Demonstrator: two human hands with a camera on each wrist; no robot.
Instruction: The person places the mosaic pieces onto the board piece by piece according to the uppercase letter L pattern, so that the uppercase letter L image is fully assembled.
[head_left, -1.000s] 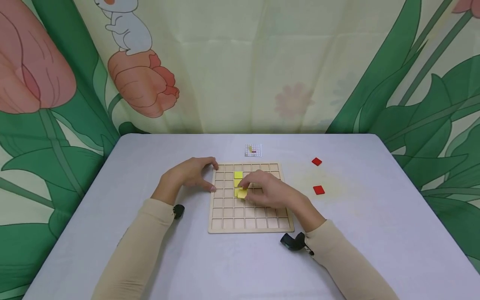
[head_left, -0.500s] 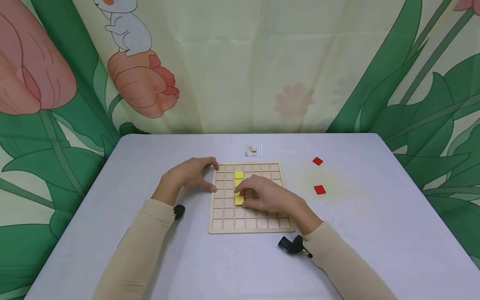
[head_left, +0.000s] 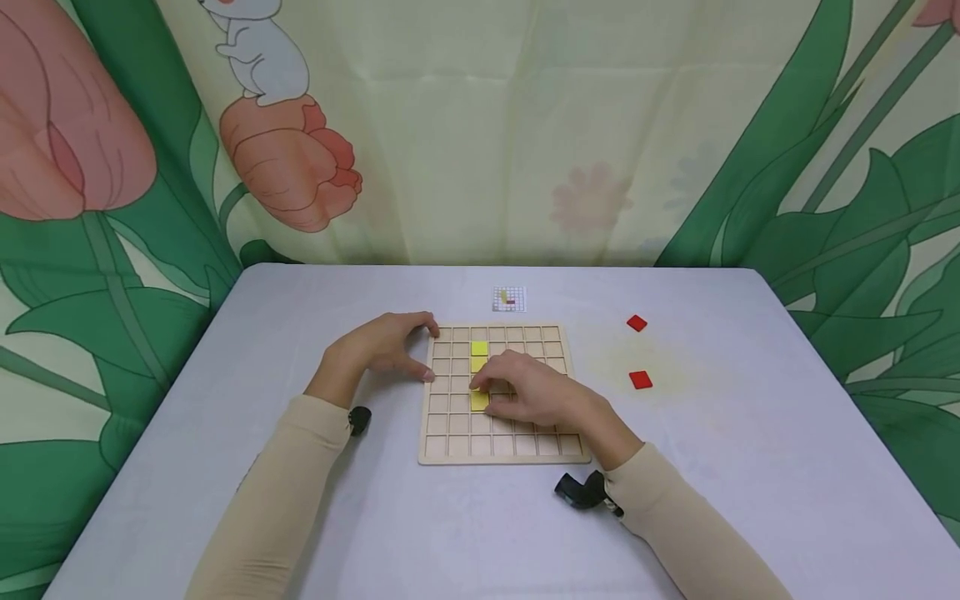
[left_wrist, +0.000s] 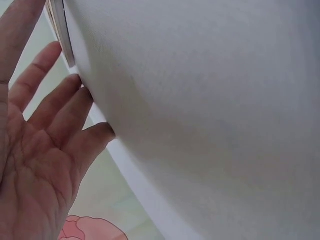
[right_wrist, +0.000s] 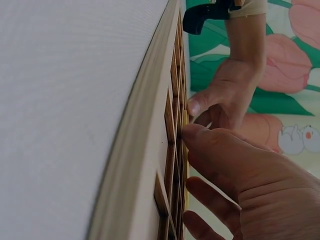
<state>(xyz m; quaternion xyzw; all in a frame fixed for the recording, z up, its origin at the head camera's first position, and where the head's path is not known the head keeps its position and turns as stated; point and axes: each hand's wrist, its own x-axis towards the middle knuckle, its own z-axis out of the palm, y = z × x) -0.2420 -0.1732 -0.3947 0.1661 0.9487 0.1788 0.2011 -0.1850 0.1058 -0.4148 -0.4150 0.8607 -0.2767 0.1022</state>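
Note:
A wooden grid board (head_left: 450,448) lies on the white table. Down one of its columns runs a line of yellow square tiles (head_left: 479,348), partly covered by my right hand (head_left: 536,390). Its thumb and index fingertips pinch the nearest yellow tile (head_left: 479,402), which sits in a cell. In the right wrist view the right thumb (right_wrist: 200,135) touches down at the grid beside a thin yellow edge. My left hand (head_left: 381,343) rests against the board's left side, thumb and fingertips spread along the rim. The left wrist view shows its fingers (left_wrist: 65,112) extended, near the board's corner (left_wrist: 61,37).
Two red square tiles (head_left: 637,322) lie apart on the table to the right of the board. Behind the board is a small printed grid card (head_left: 509,299) with yellow and red marks. A patterned curtain (head_left: 465,167) hangs behind the table's far edge.
My right hand has drawn slightly nearer with the yellow tile, which was tilted over the tile above and now lies in the cell below. The left hand has stayed at the board's edge.

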